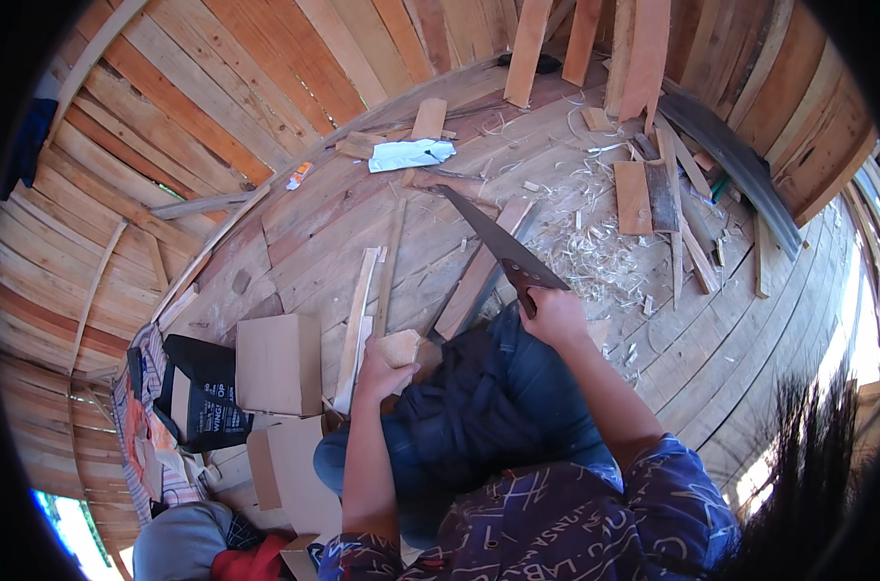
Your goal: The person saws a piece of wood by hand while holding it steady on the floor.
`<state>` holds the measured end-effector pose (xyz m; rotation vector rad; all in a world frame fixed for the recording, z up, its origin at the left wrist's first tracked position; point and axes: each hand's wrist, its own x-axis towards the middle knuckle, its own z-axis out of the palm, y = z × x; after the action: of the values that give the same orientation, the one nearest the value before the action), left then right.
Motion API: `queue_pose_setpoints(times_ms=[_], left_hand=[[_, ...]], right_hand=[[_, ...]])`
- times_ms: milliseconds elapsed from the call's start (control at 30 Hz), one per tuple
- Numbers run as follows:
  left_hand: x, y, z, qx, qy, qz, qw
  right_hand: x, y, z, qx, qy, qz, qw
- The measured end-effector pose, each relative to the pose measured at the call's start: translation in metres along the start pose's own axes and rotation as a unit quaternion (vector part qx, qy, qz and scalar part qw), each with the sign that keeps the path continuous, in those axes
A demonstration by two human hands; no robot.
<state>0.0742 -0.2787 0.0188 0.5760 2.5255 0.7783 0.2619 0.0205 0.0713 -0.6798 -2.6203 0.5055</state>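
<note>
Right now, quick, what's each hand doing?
Left hand: closed, holding a pale wooden block.
Right hand: closed, holding the handsaw by its handle.

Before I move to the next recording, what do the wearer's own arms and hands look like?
The left hand and right hand wear no gloves; no watch or cable shows. The short sleeves are dark blue-purple with white, lettering-like print, leaving the forearms uncovered.

Dressed, near side, in a dark navy-purple shirt [546, 518], printed all over with pale, scrawled, letter-like strokes. Finished with a matching short right sleeve [677, 499] and left sleeve [363, 557], bare below. Clad farther off in blue trousers [577, 421], overlaid midway with bunched, darker cloth [464, 397].
</note>
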Motion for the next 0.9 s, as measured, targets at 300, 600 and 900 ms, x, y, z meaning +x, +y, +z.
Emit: queue_pose_setpoints(times_ms=[300,600,900], left_hand=[[0.064,0.109,0.064,-0.029,0.052,-0.016,0.998],[0.16,0.157,0.14,0.071,-0.016,0.01,0.997],[0.181,0.167,0.152,0.03,0.02,-0.043,0.998]], right_hand=[[-0.032,0.049,-0.017,0.314,0.056,0.149,0.936],[-0.059,0.118,-0.048,0.292,-0.067,0.178,0.937],[-0.017,0.129,-0.042,0.285,-0.133,0.163,0.935]])
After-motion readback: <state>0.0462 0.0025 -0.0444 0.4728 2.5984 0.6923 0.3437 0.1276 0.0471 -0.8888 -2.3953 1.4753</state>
